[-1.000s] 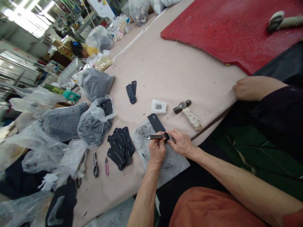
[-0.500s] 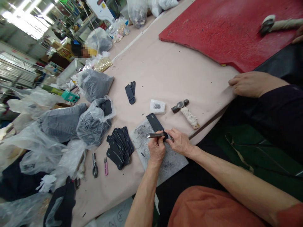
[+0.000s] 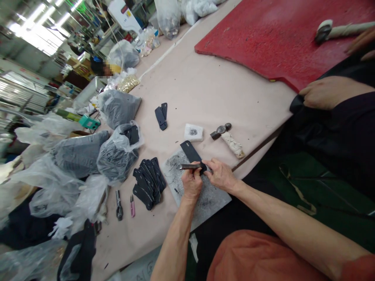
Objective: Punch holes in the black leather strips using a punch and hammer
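My left hand is closed around a rod-shaped metal tool, which lies nearly level and points left. My right hand pinches the near end of a flat black strip; its fingertips meet those of my left hand there, and the exact grip is partly hidden. Under both hands is a grey-white slab strewn with black bits. Beyond the strip sits a white block with a dark smudge. A ball-peen hammer with a wrapped handle rests to the right.
Left of the slab lie a fanned pile of black strips, pink snips and a dark metal tool. Plastic bags crowd the left side. At right, a co-worker's hand holds black material by a red mat bearing another hammer.
My hands keep nearly the same place and grip on the tool and strip. The co-worker's hand has shifted right and up with black material, and their other hand shows more over the red mat.
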The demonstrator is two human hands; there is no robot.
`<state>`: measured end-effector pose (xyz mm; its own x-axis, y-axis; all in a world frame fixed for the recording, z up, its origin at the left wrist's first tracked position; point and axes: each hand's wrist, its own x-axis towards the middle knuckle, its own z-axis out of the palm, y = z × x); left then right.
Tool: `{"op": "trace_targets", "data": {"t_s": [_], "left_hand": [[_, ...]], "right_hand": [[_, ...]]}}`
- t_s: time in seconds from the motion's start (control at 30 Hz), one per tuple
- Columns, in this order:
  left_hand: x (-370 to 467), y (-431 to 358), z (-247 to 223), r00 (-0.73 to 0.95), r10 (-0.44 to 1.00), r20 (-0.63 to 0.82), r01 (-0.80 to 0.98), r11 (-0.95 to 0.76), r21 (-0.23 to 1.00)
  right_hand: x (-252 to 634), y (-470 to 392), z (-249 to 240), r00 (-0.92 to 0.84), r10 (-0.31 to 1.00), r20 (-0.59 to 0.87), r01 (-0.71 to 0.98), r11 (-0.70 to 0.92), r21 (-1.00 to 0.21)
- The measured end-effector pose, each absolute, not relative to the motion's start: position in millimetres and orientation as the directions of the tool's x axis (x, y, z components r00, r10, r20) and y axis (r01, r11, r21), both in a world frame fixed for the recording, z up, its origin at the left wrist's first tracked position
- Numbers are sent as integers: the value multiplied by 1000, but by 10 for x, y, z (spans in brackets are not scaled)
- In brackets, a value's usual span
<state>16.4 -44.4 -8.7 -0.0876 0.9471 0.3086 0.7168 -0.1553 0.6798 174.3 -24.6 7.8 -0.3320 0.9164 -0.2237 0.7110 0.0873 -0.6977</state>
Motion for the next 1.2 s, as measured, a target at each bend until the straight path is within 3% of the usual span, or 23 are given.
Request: {"op": "trace_targets", "data": {"t_s": [0.27, 0.43, 0.5, 0.63, 0.73, 0.83, 1.03, 1.1, 1.2], "left_hand": [[214, -414, -56, -85, 959, 269, 756, -114, 645], [185, -416, -72, -77, 959, 272, 746, -125, 654], [182, -417, -74, -80, 964, 254, 736, -115, 667], [200, -417, -54, -92, 969, 229, 708, -98, 699], [217, -419, -34, -99, 971, 219, 677, -96, 730], [222, -420, -26, -104, 979, 177, 656, -66, 752], [231, -420, 26, -112, 987, 118, 692, -8, 722], [242, -426, 63, -109, 987, 117, 706, -7, 708], [258, -440, 105, -105, 988, 114, 708, -6, 706]], "right_hand": [[1734, -246, 58, -332, 922, -200, 692, 93, -716], [1929, -171, 55, -297, 953, -65, 568, 121, -814], [2134, -97, 81, -145, 989, 22, 623, 108, -774], [2606, 106, 90, 82, 987, 141, 821, 13, -570], [2790, 243, 58, 71, 997, 33, 884, -47, -464], [2764, 340, 64, 19, 991, -135, 904, -74, -420], [2579, 535, 148, -45, 952, -304, 937, -65, -342], [2580, 604, 159, -39, 935, -352, 901, -119, -417], [2613, 639, 166, -39, 876, -480, 642, -346, -684]]}}
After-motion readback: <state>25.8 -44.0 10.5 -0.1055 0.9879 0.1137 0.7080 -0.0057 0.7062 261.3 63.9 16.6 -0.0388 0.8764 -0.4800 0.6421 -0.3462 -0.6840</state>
